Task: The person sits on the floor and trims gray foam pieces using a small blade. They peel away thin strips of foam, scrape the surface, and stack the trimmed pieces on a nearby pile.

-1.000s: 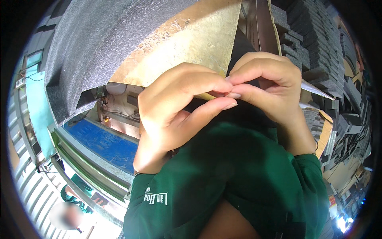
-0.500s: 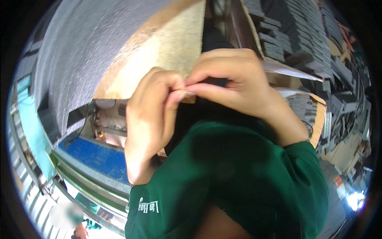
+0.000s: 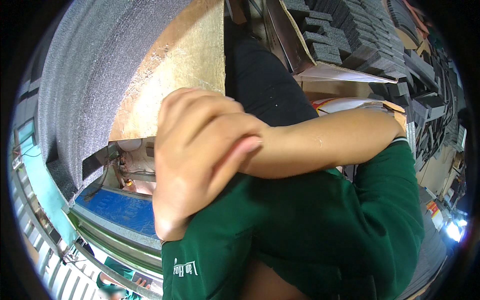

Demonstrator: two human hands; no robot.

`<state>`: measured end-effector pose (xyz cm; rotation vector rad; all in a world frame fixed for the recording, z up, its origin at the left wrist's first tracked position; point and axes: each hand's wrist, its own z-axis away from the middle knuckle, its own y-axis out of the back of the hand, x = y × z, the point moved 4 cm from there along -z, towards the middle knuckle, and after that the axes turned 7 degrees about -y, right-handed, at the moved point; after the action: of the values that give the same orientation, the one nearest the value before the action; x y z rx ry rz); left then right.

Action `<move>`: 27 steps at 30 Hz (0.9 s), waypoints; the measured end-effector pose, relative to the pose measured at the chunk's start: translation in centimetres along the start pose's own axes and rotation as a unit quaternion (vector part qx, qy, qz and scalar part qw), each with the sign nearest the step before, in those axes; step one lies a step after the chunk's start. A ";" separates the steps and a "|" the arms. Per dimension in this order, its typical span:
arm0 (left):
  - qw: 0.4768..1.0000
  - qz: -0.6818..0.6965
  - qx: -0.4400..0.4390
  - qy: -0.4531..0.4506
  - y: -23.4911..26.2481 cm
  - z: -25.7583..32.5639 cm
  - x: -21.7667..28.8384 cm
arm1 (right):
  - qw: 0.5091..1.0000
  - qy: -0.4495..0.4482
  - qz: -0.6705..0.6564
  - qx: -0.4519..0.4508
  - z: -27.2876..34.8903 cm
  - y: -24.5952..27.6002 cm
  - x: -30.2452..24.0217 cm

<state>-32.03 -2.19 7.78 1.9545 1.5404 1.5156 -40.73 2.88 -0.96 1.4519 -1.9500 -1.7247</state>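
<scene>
My left hand [image 3: 192, 145] lies over my right hand at the front edge of a wooden board [image 3: 192, 65]. The left fingers wrap around the right hand, and the left thumb tip rests by the right wrist. From the right side my right forearm [image 3: 330, 140] crosses in front of my green shirt [image 3: 300, 215]. Most of the right hand, its fingers included, is hidden beneath the left. No object shows in either hand. A large grey foam sheet [image 3: 95, 65], curved in this view, lies on the board to the left.
Stacks of grey foam blocks [image 3: 350, 35] stand at the far right, beside an open cardboard box [image 3: 345, 89]. A blue surface [image 3: 120, 210] with a green metal rail [image 3: 110, 240] lies at lower left. Beyond it, another person's hand [image 3: 141, 282] shows.
My hands were pinched together at the fingertips. Now the right hand has moved left under the left hand, which has folded over it. My right forearm has swung across my body.
</scene>
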 end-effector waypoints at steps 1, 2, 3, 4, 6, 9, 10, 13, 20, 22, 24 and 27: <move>1.000 0.010 -0.003 -0.010 -0.5 -0.7 0.3 | 1.000 -0.002 0.012 -0.010 0.1 -0.4 -0.2; 0.999 0.030 -0.010 -0.015 -0.9 -1.3 0.5 | 0.999 -0.005 0.030 -0.022 0.1 -0.6 -0.3; 0.998 0.050 -0.016 -0.019 -1.4 -1.8 0.7 | 0.998 -0.007 0.053 -0.035 0.1 -0.7 -0.5; 0.996 0.081 -0.026 -0.021 -1.9 -2.2 0.7 | 0.996 -0.012 0.077 -0.048 -0.1 -0.8 -0.8; 0.991 0.121 -0.049 -0.028 -2.5 -2.7 0.6 | 0.988 -0.022 0.133 -0.073 -0.5 -0.7 -1.5; 0.985 0.148 -0.081 -0.043 -3.5 -3.1 0.6 | 0.971 -0.046 0.198 -0.123 -1.2 -0.5 -2.0; 0.984 0.148 -0.093 -0.045 -3.7 -3.2 0.6 | 0.964 -0.052 0.217 -0.145 -1.4 -0.4 -2.1; 0.985 0.123 -0.097 -0.071 -3.4 -3.6 0.7 | 0.944 -0.070 0.253 -0.198 -2.0 -0.1 -2.3; 0.980 0.139 0.126 0.064 0.6 -1.2 -0.9 | 0.915 -0.087 0.265 -0.293 -2.5 -0.8 -2.1; 0.963 0.127 0.206 0.121 1.7 0.7 -2.2 | 0.923 -0.086 0.277 -0.252 -2.5 -1.0 -2.0; 0.945 0.133 0.274 0.119 2.7 2.5 -3.3 | 0.934 -0.074 0.289 -0.194 -2.5 -1.1 -1.8; 0.947 0.056 0.302 0.094 5.3 4.8 -4.4 | 0.953 -0.048 0.267 -0.138 -2.3 -1.1 -1.7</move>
<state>-24.68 -6.18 6.84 2.2886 2.2189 1.4145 -37.74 2.71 -0.40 0.6742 -1.8230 -1.7301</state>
